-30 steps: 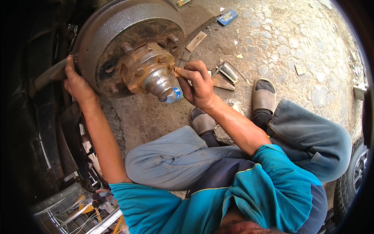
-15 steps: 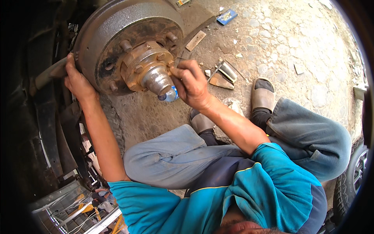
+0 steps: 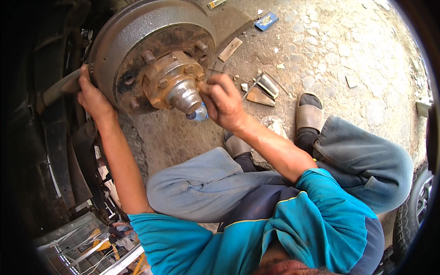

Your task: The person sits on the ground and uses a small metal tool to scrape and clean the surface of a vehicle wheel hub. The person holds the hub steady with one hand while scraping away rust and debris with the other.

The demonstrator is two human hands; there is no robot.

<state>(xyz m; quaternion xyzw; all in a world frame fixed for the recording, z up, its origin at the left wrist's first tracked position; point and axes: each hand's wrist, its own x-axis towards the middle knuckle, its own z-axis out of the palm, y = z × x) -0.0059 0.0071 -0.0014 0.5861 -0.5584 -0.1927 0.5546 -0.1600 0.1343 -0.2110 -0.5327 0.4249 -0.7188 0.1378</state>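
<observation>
A heavy brake drum (image 3: pixel 117 34) hangs at the upper left, with studs and a rusty hub (image 3: pixel 153 80) whose shiny steel end cap (image 3: pixel 181 96) points toward me. My left hand (image 3: pixel 95 95) grips the drum's left rim, thumb up along its edge. My right hand (image 3: pixel 223 101) is closed in a pinch at the hub's right side, beside a bolt; whatever its fingertips hold is too small and blurred to make out. Behind the cap and partly hidden lies a clear plastic bottle (image 3: pixel 199 114) with blue on it.
Dark undercarriage (image 3: pixel 59 133) fills the left. On the cracked floor (image 3: pixel 339 64) lie a blue box (image 3: pixel 266 20), wood scraps (image 3: pixel 230 49) and metal tools (image 3: pixel 268 85). My sandaled feet (image 3: pixel 309 113) and crossed legs are below. A tyre (image 3: pixel 408 215) stands at the right, metal clutter (image 3: pixel 91 247) lower left.
My right hand has shifted slightly left and down against the hub's right side. My left hand stays on the drum's rim.
</observation>
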